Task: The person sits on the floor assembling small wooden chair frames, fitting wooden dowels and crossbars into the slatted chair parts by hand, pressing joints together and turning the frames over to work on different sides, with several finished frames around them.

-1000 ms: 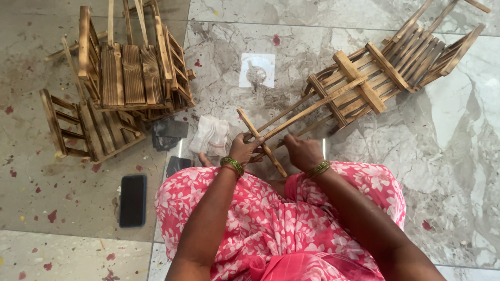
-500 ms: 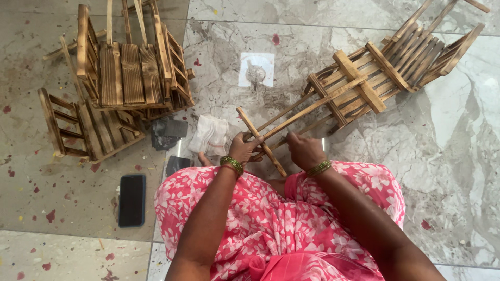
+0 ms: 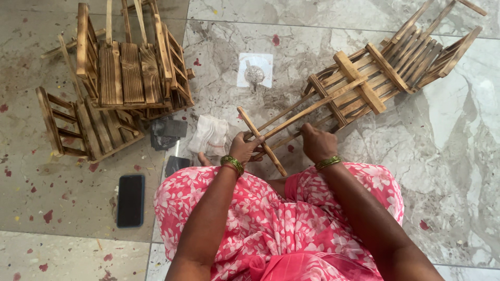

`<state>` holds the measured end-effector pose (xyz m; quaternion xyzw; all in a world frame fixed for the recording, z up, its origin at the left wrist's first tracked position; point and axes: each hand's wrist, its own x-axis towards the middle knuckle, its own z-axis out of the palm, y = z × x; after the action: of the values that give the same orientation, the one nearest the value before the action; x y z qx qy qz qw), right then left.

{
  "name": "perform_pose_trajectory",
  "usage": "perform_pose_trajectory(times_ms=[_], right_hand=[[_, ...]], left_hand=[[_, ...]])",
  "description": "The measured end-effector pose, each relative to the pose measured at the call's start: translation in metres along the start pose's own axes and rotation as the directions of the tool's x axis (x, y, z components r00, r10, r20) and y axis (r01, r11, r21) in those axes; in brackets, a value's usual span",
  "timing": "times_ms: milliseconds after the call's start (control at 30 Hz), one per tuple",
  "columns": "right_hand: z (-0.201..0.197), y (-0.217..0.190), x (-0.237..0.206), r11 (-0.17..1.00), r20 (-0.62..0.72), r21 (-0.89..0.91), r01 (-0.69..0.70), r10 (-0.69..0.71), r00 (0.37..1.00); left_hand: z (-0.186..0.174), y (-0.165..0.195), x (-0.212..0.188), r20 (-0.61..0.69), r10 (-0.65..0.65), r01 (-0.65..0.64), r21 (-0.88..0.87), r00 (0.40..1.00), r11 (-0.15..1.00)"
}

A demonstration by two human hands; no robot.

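From the head view I take the long slatted wooden chair frame lying on the marble floor as my landmark. Its thin legs run down toward my lap, and both hands are at that near end. My left hand is closed around the short wooden crossbar, which lies slantwise across the leg ends. My right hand is curled tight over the thin rails just right of that bar; I cannot tell whether it pinches anything small.

I judge the step in hand to be seating this crossbar onto the leg ends of the frame. The next move, as I read it, calls for a steady left grip while the right keeps the rails from spreading, with the bar square to them.

Left of the frame's near end lies a crumpled white cloth, with dark sanding pads just beyond it. Further left are two burnt-finish slatted wooden chairs, one leaning by the other. A black phone lies on the floor well left of my knees. Above the near end sits a white square with a small grey heap.
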<state>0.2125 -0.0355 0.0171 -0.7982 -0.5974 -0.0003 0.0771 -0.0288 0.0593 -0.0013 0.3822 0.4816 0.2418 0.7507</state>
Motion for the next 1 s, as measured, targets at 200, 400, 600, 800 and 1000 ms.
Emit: perform_pose_trajectory(times_ms=[200,400,600,800,1000], right_hand=[[-0.017,0.032,0.019,0.949,0.030,-0.153,-0.277,0.285,0.958],[0.003,-0.022,-0.009,0.994,0.087,0.075,0.082,-0.089,0.992],[-0.017,0.004,0.006,0.973,0.106,0.053,-0.224,0.218,0.970],[-0.009,0.006,0.008,0.972,0.038,-0.122,-0.198,0.204,0.978],[0.011,-0.048,-0.024,0.969,0.124,0.207,0.135,-0.162,0.979]], left_hand=[[0.002,0.001,0.001,-0.011,-0.009,0.009,0.010,1.000,1.000],[0.001,0.002,0.000,-0.006,-0.007,0.007,0.011,1.000,1.000],[0.002,0.000,-0.001,-0.013,-0.002,0.002,0.013,1.000,1.000],[0.004,0.000,0.002,-0.013,0.008,-0.008,0.017,1.000,1.000],[0.004,0.000,0.000,-0.010,-0.009,0.009,0.022,1.000,1.000]])
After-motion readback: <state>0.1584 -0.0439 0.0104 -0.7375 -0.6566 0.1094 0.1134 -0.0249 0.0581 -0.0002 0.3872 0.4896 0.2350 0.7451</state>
